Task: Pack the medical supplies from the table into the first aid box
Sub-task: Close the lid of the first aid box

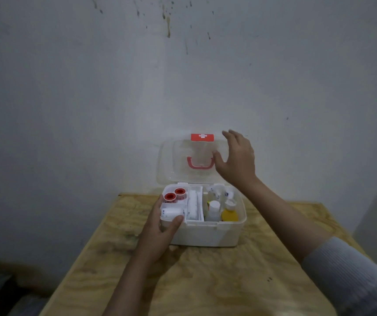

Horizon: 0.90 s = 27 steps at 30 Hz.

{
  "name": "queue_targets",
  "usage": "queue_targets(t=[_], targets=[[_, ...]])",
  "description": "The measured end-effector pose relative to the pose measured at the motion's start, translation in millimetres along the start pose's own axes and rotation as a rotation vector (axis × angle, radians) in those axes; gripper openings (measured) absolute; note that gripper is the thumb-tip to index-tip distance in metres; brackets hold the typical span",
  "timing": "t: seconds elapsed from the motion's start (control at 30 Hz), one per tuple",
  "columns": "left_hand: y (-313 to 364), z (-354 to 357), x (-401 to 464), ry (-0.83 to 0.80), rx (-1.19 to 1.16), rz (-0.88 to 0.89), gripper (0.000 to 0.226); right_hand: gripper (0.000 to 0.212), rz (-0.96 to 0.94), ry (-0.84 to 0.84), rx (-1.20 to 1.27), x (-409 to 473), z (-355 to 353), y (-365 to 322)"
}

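The first aid box point(205, 233) sits packed on the table point(205, 281). The left hand point(160, 233) clasps its front-left corner; the right hand point(235, 160), grip wide and empty, reaches the upright lid point(178, 160) behind.

The desk point(205, 277) is bare plywood, its swirling grain matt and stained in patches. The first aid box point(208, 236) is smooth white plastic with a soft sheen; its raised lid point(171, 160) is clear, glossy plastic carrying a red plastic handle point(200, 166) and red latch point(202, 137). Inside, two tape rolls point(175, 195) have red plastic cores, and a bottle point(229, 215) looks like yellow plastic. The sleeve point(351, 274) is ribbed grey knit cloth. The wall point(91, 87) is matt, spattered paint.
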<state>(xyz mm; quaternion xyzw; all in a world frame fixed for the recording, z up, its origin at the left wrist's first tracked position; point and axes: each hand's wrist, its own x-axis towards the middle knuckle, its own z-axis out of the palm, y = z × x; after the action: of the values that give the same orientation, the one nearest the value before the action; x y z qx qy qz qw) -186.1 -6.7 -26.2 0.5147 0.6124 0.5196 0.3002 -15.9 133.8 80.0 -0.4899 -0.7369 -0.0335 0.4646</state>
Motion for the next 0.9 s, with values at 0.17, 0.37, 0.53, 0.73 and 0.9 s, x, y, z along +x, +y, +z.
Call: queue_targets(t=[0.17,0.37,0.53,0.73,0.9], targets=[[-4,-1,3,-0.003,0.016,0.000,0.075,0.060,-0.020,-0.151,-0.122,16,5,13],[-5,-1,3,-0.007,0.027,-0.012,0.080,0.057,-0.142,-0.047,-0.222,11,1,10],[-5,-1,2,-0.006,0.010,-0.014,0.076,0.058,-0.209,-0.209,-0.289,27,7,11],[-3,-1,1,-0.010,0.008,-0.017,0.074,0.038,-0.248,-0.122,-0.213,31,8,7],[-3,-1,2,-0.009,0.021,-0.024,0.078,0.025,-0.359,0.033,-0.145,17,-6,4]])
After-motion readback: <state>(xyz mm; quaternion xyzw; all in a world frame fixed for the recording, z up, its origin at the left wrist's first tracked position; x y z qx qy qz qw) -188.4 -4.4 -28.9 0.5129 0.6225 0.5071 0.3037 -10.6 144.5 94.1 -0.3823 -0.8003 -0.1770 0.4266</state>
